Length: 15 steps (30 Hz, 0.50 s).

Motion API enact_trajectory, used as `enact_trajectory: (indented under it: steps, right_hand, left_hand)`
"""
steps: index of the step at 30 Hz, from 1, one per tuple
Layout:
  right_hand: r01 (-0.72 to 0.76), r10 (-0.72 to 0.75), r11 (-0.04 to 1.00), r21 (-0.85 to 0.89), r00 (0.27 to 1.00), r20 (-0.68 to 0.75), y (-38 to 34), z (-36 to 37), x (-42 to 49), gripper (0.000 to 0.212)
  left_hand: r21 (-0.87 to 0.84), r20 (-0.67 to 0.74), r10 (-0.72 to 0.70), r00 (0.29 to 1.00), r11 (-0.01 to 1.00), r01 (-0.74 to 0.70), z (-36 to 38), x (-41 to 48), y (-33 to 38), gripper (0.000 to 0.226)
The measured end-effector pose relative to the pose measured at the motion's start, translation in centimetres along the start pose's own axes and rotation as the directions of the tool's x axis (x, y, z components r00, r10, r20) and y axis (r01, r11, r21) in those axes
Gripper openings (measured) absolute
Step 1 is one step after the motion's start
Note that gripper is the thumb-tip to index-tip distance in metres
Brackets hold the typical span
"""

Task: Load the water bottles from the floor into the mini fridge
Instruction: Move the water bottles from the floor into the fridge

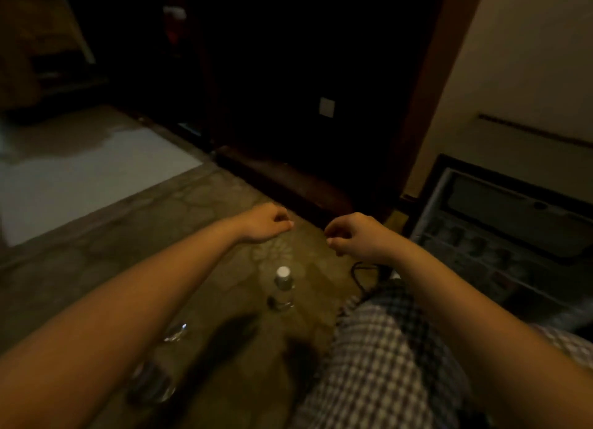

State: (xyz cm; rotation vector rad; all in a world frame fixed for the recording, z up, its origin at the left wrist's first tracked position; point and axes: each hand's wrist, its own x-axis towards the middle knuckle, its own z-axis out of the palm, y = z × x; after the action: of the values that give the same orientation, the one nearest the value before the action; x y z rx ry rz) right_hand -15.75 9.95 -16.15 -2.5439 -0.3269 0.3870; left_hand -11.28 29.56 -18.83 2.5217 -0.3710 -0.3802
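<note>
A clear water bottle (283,288) with a white cap stands upright on the patterned floor between my forearms. Two more clear bottles show partly under my left forearm, one (176,331) nearer the middle and one (153,384) lower down. My left hand (265,222) and my right hand (349,233) hover above the floor, beyond the standing bottle, fingers loosely curled and holding nothing. The mini fridge (507,223) stands at the right with its door open, showing wire shelves inside.
A dark wooden cabinet or door (305,92) fills the space ahead, with a low dark step at its base. A black cable (362,273) lies on the floor near the fridge. My checked-trousered knee (385,358) is at lower right. A pale tiled patch lies left.
</note>
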Motion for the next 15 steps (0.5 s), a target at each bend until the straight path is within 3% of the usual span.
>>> enact_trajectory:
  steps: [5, 9, 15]
  right_hand:
    - [0.078, -0.071, 0.997, -0.029, 0.977, 0.2, -4.7, 8.7, 2.2, 0.028]
    - [0.053, -0.061, 0.998, 0.033, 0.939, 0.339, -6.2, 14.6, 3.2, 0.031]
    - [-0.02, -0.015, 0.997, 0.071, 0.885, 0.465, -6.9, 21.2, 4.6, 0.03]
  left_hand:
    - [0.046, 0.022, -0.162, 0.987, 0.986, 0.161, 0.2, -6.4, -9.0, 0.03]
    - [0.014, 0.068, -0.294, 0.953, 0.956, 0.293, 1.6, -9.6, -14.4, 0.031]
    - [-0.02, 0.146, -0.507, 0.849, 0.857, 0.515, 6.3, -14.9, -22.1, 0.027]
